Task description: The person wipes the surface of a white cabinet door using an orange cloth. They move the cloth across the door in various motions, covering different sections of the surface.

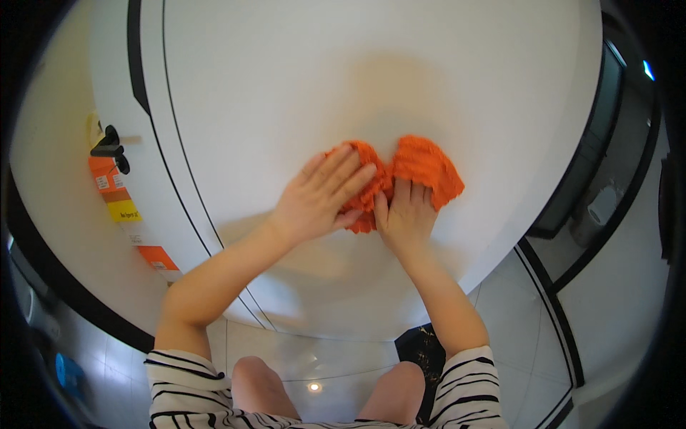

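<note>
An orange textured cloth (426,163) lies bunched against a large white door or panel (268,96). My left hand (324,195) is spread over the left part of the cloth, pressing it to the white surface. Under a fold on the right part go the fingertips of my right hand (410,217); its thumb rests beside the middle of the cloth. The two hands are close together but apart.
At left, a black lever handle (110,147) is on a white door, with orange and yellow tags (123,209) bearing writing below it. A dark-framed doorway (595,198) stands at right. Pale tiles (332,359) cover the floor; a blue container (68,370) is at lower left.
</note>
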`<state>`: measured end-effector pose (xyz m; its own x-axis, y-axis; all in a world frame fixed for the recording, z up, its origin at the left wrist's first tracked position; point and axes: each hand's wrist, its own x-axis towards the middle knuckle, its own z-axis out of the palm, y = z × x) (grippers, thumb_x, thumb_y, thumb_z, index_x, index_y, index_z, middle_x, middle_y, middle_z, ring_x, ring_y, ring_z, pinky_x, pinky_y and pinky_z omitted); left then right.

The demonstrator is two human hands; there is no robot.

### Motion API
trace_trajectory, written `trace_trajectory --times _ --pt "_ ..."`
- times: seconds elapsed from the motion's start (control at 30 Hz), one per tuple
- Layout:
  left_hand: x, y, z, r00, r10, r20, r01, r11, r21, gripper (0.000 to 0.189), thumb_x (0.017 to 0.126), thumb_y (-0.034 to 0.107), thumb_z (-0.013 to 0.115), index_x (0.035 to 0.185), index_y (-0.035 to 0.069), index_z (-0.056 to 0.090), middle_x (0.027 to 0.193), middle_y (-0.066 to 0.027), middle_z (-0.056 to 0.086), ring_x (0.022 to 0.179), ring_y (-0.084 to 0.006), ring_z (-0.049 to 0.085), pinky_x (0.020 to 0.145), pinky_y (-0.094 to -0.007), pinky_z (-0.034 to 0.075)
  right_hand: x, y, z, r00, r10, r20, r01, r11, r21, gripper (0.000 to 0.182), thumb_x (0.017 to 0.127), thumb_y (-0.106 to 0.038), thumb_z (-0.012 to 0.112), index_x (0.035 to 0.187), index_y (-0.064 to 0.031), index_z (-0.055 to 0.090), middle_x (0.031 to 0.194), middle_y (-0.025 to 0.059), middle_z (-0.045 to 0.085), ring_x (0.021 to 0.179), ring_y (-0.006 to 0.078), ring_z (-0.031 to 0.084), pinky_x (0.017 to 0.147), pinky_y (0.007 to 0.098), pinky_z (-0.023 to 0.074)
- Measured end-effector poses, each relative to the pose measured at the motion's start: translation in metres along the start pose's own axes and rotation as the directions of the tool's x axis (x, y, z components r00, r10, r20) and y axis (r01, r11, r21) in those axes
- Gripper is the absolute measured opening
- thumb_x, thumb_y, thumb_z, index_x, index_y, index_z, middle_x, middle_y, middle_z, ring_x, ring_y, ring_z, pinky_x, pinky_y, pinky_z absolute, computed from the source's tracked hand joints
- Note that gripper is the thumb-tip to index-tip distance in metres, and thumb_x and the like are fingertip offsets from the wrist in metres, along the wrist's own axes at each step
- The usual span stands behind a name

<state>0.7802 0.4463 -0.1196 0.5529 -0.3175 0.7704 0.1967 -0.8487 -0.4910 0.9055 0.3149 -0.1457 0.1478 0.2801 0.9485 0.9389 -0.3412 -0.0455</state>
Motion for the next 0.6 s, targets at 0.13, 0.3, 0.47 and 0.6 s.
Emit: trace_trajectory --times 0.13,0.3,0.47,0.6 --pt "0.014 -0.045 -0.027 0.980 -0.142 -0.138 0.138 0.990 -0.041 0.073 0.069 0.034 0.065 0.134 0.011 0.043 0.137 -0.0101 0.042 0.132 -0.0255 0.034 0.107 -0.0413 0.027 0.061 -0.036 0.000 0.985 -0.128 -0.117 0.129 0.992 0.006 0.038 0.083 -0.028 0.056 0.115 -0.0081 0.054 0.103 0.0091 0.058 0.095 0.0274 0.053 0.079 0.0409 0.0419" --pt "-0.009 -0.065 -0.030 0.922 -0.307 -0.237 0.314 0.949 -0.010 0.072 0.067 0.028 0.061 0.133 0.007 0.043 0.136 -0.0150 0.042 0.131 -0.0308 0.034 0.105 -0.0456 0.030 0.077 -0.067 0.013 0.967 -0.220 -0.125 0.228 0.972 0.057 0.033 0.084 -0.028 0.057 0.111 -0.0100 0.055 0.100 0.0054 0.058 0.091 0.0245 0.055 0.074 0.0396 0.0432" --pt "-0.073 -0.054 -0.008 0.903 -0.384 -0.192 0.389 0.921 -0.013 0.075 0.067 0.028 0.059 0.133 0.000 0.039 0.135 -0.0228 0.038 0.130 -0.0419 0.030 0.104 -0.0525 0.027 0.036 -0.083 0.032 0.943 -0.328 0.056 0.317 0.936 0.152 0.029 0.084 -0.026 0.058 0.106 -0.0073 0.057 0.097 0.0062 0.059 0.088 0.0250 0.056 0.070 0.0404 0.0439" --pt "-0.140 -0.033 0.010 0.919 -0.390 -0.056 0.388 0.921 -0.047 0.073 0.067 0.030 0.063 0.130 0.000 0.041 0.131 -0.0218 0.040 0.127 -0.0425 0.032 0.103 -0.0531 0.028 -0.016 -0.091 0.050 0.880 -0.350 0.321 0.291 0.932 0.218 0.032 0.086 -0.030 0.055 0.116 -0.0168 0.055 0.116 0.0042 0.054 0.107 0.0262 0.051 0.086 0.0446 0.0420"
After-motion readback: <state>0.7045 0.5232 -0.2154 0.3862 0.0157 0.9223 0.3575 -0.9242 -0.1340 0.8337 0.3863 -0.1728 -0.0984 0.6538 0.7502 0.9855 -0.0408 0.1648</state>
